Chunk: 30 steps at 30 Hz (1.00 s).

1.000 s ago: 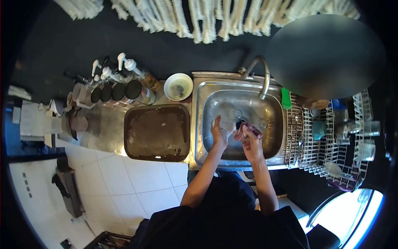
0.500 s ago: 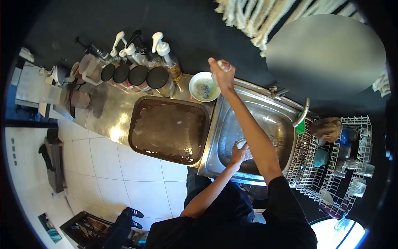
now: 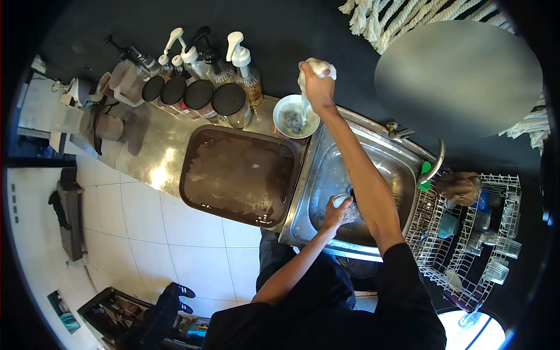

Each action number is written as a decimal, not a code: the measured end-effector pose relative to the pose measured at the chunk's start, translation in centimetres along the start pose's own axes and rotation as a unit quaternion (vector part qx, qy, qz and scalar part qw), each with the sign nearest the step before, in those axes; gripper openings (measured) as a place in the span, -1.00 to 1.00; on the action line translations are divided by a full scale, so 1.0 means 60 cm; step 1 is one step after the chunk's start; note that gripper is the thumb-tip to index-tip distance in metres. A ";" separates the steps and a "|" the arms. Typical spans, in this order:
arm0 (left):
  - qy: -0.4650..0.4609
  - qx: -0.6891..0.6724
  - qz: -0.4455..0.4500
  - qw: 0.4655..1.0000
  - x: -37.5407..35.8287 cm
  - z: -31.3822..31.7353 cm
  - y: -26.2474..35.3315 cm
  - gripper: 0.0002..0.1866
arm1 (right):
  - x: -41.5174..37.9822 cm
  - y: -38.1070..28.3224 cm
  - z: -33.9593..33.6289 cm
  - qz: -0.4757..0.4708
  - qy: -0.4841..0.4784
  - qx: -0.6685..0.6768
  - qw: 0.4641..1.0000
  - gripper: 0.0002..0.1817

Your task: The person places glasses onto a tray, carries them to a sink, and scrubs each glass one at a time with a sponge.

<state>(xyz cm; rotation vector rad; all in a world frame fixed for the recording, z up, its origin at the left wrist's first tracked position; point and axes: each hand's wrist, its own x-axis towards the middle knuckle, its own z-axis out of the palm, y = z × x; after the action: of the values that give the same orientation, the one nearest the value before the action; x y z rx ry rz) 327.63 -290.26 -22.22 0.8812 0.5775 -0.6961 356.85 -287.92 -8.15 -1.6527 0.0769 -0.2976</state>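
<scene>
My right hand is closed in a fist round a pale, foam-covered sponge; the foam hides its exact shape. A white soapy strand hangs from the fist into a white bowl of cloudy liquid, which holds something grey and scrubber-like. Lower down, over the steel sink, my left hand grips a clear glass, partly hidden by the fingers and my right forearm.
Left of the sink lies a brown tray with a wet surface. Lidded jars and pump bottles line the wall. A curved tap and a dish rack with glasses stand on the right. Another person's shoes show below.
My right fist has turned and risen slightly, and more of the foamy sponge shows. A soapy strand now runs down into the bowl. My left hand stays over the sink with the glass.
</scene>
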 end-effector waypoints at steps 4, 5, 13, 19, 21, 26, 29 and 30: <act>-0.006 0.003 -0.004 1.000 -0.005 0.003 0.002 -0.46 | 0.004 0.014 0.012 0.026 0.061 -0.039 0.997 -0.83; -0.007 0.004 -0.004 1.000 -0.005 0.003 0.002 -0.46 | 0.008 0.020 0.005 -0.037 0.015 -0.107 0.993 -0.86; -0.020 -0.019 0.001 1.000 0.006 -0.002 -0.003 -0.45 | 0.018 0.001 -0.003 0.053 -0.014 -0.016 0.998 -0.77; -0.044 -0.013 -0.012 0.999 0.008 -0.003 0.031 -0.52 | -0.015 0.044 -0.047 0.013 -0.105 0.272 0.956 -0.74; -0.048 -0.036 -0.017 0.998 0.002 0.000 0.042 -0.52 | -0.038 0.066 -0.089 0.048 -0.136 0.357 0.923 -0.70; -0.080 -0.087 0.003 0.993 0.007 0.012 0.060 -0.51 | -0.162 0.049 -0.208 0.178 0.031 0.347 0.920 -0.63; -0.078 -0.176 0.092 0.977 0.013 0.032 0.064 -0.50 | -0.266 -0.017 -0.276 0.123 -0.006 0.336 0.934 -0.63; -0.085 -0.168 0.087 0.978 0.017 0.042 0.067 -0.50 | -0.304 -0.030 -0.287 0.117 0.062 0.334 0.933 -0.63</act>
<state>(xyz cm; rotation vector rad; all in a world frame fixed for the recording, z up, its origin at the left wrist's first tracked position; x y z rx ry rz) 331.70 -290.88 -19.68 0.5417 0.4421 -0.4910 334.94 -300.26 -7.78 -0.9344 0.2401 -0.2120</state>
